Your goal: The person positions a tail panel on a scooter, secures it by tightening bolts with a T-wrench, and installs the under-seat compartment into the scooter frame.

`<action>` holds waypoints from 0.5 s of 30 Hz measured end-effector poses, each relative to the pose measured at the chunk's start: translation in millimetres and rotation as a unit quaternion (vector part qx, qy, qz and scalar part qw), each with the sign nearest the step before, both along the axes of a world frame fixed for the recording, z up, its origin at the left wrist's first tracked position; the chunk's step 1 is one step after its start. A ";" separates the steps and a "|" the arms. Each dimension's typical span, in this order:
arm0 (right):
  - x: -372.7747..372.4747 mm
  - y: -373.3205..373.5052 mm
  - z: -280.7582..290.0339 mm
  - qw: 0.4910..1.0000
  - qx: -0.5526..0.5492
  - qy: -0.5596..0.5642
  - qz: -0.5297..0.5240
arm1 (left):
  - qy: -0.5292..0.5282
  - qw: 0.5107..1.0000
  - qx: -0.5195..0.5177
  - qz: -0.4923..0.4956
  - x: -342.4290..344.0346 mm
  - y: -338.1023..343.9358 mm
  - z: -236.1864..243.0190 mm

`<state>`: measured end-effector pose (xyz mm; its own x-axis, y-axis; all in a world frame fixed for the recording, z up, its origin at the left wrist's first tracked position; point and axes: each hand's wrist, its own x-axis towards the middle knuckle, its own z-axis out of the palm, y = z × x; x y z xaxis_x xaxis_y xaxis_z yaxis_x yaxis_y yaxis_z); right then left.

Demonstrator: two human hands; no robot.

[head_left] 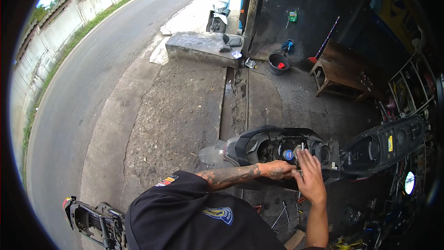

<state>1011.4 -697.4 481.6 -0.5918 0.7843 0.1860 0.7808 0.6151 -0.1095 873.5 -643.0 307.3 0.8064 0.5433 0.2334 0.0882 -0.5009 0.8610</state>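
Hands (296,171) together inside open scooter (277,146) compartment, grip unclear, perhaps on small part.

Two scooters: one dismantled (277,150), one parked (219,7); one bench (344,67); one bucket (279,63).

A rough concrete floor (175,111) carried everything, with a scooter (277,150) standing on it directly under the fingertips (303,155) of both hands. Loose metal tools (282,213) lay on the floor just below the wrists, and a detached black plastic panel (92,222) lay well off to the left of the fingers. Far beyond the fingers sat a black bucket (279,63) and, to its right, a low wooden bench (342,67).
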 end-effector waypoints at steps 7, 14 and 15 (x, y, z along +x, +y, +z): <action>16.3 -14.4 1.5 0.976 -0.200 0.043 -0.068 | 0.042 0.999 0.028 0.008 12.5 14.7 -12.9; -19.7 16.0 6.8 0.987 -0.124 0.099 0.033 | -0.009 0.998 0.047 0.046 -7.2 4.1 -5.0; -17.9 16.6 6.1 0.986 -0.149 0.068 0.011 | 0.016 0.999 0.044 0.018 -5.5 3.3 1.2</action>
